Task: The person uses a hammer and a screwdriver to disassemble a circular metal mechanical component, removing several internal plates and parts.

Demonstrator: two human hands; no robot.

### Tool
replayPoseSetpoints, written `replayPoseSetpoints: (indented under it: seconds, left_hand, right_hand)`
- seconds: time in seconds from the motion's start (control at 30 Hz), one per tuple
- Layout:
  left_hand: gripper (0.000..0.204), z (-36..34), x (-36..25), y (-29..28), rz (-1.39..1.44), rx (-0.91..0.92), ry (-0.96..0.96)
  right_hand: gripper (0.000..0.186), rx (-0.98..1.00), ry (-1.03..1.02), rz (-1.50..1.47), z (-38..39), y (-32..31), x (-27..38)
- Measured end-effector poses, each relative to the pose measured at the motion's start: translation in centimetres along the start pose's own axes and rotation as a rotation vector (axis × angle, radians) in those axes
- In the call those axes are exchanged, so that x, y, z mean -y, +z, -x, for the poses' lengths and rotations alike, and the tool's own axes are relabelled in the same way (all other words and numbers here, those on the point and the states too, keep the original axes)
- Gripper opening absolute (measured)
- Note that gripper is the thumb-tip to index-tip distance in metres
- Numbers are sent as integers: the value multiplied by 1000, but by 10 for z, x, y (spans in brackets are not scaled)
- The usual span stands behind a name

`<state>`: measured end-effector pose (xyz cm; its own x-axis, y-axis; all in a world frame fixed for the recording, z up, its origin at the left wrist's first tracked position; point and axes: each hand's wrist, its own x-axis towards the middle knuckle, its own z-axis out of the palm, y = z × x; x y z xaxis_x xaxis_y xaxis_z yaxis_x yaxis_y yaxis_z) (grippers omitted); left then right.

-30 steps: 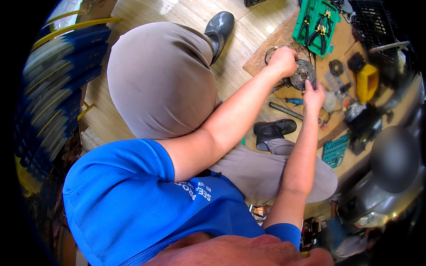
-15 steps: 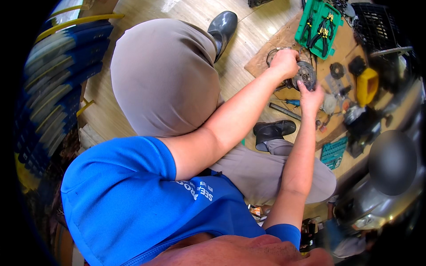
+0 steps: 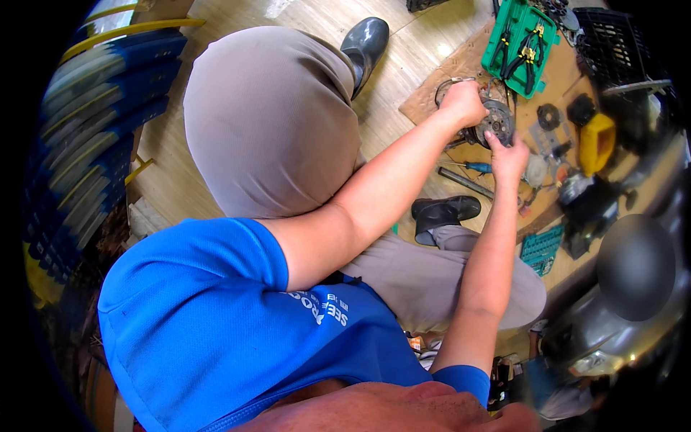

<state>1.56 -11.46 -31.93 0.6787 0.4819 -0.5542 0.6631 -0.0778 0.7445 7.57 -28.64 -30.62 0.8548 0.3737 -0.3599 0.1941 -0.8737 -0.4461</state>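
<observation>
A round grey metal machine part (image 3: 497, 119) lies on a sheet of cardboard (image 3: 432, 90) on the wooden floor. My left hand (image 3: 463, 104) is closed on the part's left side. My right hand (image 3: 508, 153) presses against its lower right edge, fingers curled around it. What sits under the hands is hidden. A screwdriver with a blue handle (image 3: 471, 167) and a metal rod (image 3: 466, 182) lie just below the hands.
A green case of pliers (image 3: 520, 45) lies open beyond the part. A yellow container (image 3: 596, 142), a black crate (image 3: 622, 50) and small parts crowd the right. My raised knee (image 3: 270, 119) and black shoes (image 3: 367, 43) are at left; blue panels (image 3: 93, 129) stack at far left.
Both hands stay on the metal part; they have shifted only slightly, the right hand a little lower along its edge.
</observation>
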Motion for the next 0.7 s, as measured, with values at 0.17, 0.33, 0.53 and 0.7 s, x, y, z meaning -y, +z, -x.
replayPoseSetpoints:
  seconds: [0.17, 0.33, 0.53, 0.7]
  left_hand:
    - [39, 2, 0, -2, 32, 47, 16]
    - [40, 1, 2, -6, 21, 92, 38]
    - [42, -5, 9, -8, 50, 151, 80]
    - [47, -5, 10, -8, 18, 194, 94]
  right_hand:
    - [81, -29, -37, 132, -1, 0, 0]
    - [87, 27, -25, 205, 1, -8, 14]
    - [107, -43, -185, 233, 10, -8, 38]
    - [108, 84, -135, 184, 7, -10, 46]
